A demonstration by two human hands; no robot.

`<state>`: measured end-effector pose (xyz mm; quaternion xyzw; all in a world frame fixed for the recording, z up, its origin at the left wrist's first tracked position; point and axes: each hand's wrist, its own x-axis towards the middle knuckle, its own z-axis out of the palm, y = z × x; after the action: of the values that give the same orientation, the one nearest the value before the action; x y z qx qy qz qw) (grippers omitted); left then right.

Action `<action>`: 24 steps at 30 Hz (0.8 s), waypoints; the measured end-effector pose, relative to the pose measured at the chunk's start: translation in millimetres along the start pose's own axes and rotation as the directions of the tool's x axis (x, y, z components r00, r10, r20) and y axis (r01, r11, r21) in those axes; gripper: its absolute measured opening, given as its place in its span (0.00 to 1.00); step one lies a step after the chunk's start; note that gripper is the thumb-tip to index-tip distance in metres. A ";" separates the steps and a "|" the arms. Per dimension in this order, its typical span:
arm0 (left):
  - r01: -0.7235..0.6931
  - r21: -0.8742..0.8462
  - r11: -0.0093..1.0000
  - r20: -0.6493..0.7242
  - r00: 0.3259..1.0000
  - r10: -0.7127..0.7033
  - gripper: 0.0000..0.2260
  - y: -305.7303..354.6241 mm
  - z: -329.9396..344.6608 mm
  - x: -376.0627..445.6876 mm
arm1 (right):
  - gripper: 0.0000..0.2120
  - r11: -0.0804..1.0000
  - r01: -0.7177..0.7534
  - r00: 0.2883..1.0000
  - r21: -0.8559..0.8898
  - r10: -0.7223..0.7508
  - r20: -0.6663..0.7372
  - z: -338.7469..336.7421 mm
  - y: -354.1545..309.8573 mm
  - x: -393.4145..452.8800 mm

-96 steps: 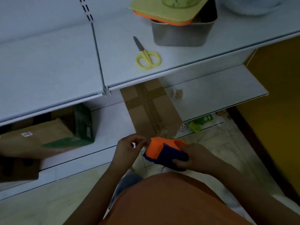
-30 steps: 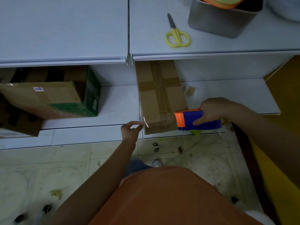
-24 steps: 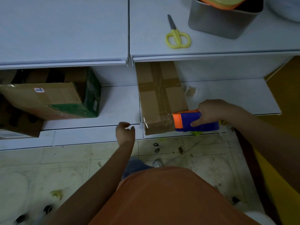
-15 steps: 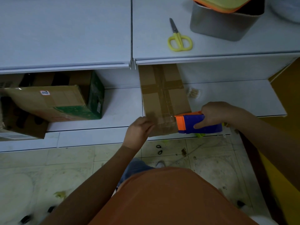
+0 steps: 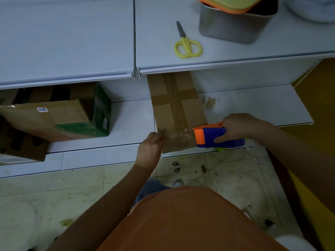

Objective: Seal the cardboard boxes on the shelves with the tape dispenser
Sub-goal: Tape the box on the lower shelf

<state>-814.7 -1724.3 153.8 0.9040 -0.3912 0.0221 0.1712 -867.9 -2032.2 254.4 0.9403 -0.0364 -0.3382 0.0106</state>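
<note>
A brown cardboard box (image 5: 176, 109) with crossed tape strips lies on the lower shelf (image 5: 130, 124), its near end at the shelf's front edge. My right hand (image 5: 241, 126) grips the blue and orange tape dispenser (image 5: 215, 135) at the box's near right corner. A clear strip of tape runs from the dispenser leftward across the box's near end. My left hand (image 5: 149, 148) presses the tape's end against the box's near left corner, fingers bent over the edge.
A green and brown cardboard box (image 5: 59, 116) stands on the lower shelf at left, with another brown box (image 5: 20, 145) at the far left. Yellow scissors (image 5: 186, 44) and a grey bin (image 5: 233, 24) lie on the upper shelf. Dirty tiled floor lies below.
My left hand pulled the tape's end leftward off the dispenser, then moved onto the box's near left corner. The dispenser stayed at the box's right corner.
</note>
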 end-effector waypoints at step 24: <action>-0.235 0.165 0.958 0.350 0.922 0.166 0.30 24.7 38.0 71.9 | 0.34 0.996 -0.088 0.986 -0.015 0.089 0.142 5.9 -10.0 0.3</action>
<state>-786.1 -1802.7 137.8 0.8623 -0.5011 -0.0730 0.0060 -870.7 -2022.2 249.2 0.9112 -0.0773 -0.4038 0.0269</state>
